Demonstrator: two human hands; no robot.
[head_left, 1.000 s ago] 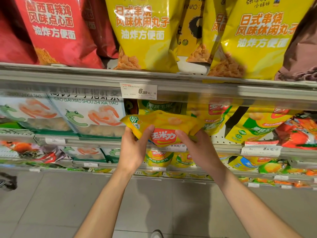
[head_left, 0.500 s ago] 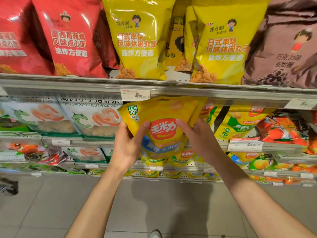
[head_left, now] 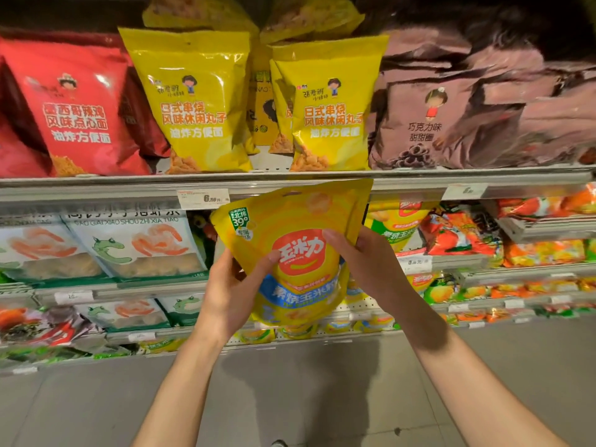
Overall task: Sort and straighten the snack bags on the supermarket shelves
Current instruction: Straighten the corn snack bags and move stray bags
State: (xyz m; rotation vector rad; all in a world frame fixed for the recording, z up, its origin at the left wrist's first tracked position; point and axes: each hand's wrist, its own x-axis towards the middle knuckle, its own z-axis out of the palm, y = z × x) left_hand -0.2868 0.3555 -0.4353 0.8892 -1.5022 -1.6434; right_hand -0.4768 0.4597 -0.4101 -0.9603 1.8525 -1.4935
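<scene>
A yellow bag [head_left: 292,250] is held upright before the shelf edge [head_left: 96,188]. It is pinched by the left hand [head_left: 229,291] and right hand [head_left: 371,262], thumbs on its front.

Price tag [head_left: 203,199]: "6.50". Yellow bag [head_left: 290,253]: "39°". White bag [head_left: 135,243]: "XIA TIAO".

— What colours on the held bag [head_left: 290,240]?
— Yellow, with a red logo and a blue band below it.
— And the shelf above?
— A red bag [head_left: 80,108], two yellow bags [head_left: 200,101], then brown bags [head_left: 429,117].
</scene>
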